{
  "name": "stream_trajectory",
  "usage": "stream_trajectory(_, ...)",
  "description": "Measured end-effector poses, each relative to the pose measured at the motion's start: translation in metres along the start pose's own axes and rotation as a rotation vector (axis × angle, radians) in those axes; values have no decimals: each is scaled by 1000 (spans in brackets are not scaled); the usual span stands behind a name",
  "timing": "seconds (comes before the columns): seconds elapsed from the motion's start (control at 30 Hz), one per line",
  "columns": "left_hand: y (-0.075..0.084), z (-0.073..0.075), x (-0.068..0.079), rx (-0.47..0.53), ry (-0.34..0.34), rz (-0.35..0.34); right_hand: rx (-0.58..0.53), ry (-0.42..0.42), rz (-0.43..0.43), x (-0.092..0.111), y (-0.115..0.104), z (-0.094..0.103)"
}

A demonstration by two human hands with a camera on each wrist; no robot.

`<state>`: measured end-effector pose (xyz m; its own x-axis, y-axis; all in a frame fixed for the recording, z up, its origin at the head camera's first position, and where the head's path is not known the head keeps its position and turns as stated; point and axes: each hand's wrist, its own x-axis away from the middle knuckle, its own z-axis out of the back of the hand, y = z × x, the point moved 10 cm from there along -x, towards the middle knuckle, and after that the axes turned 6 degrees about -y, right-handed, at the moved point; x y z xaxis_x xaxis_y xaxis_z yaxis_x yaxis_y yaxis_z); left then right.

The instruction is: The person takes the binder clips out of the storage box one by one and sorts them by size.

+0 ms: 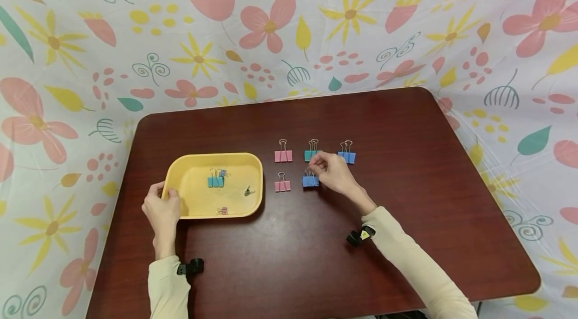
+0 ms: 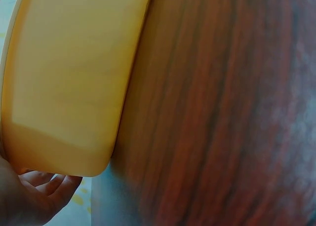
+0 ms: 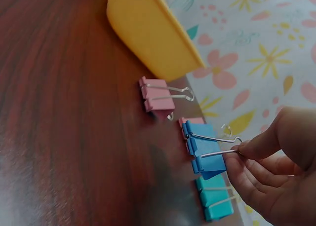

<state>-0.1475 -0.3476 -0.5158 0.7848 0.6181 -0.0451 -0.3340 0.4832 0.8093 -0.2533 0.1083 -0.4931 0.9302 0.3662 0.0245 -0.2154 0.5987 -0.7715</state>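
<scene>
My left hand grips the left end of a yellow plastic tray, thumb over the rim. In the right wrist view, my right hand pinches the silver wire handle of a blue binder clip between thumb and fingertips. That clip stands in the nearer row, to the right of a small pink binder clip. Behind them is a row with a pink binder clip, a teal binder clip partly covered by my right hand, and another blue binder clip.
Inside the tray lie a teal binder clip with a small blue one against it, a small dark clip and a small pink clip. Everything is on a dark reddish-brown table. Flower-patterned cloth hangs behind and beside it.
</scene>
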Motion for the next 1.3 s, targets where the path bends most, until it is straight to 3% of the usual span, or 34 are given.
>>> stream_trajectory(0.67, -3, 2, 3, 7, -9, 14, -3, -9, 11, 6, 19, -7)
stream_trajectory(1.0, 1, 1, 1, 2, -3, -3, 13, 70, 64, -9, -6, 12)
stream_trajectory(1.3, 1, -1, 2, 2, -26, 10, -22, 22, 123, -28, -42, 0)
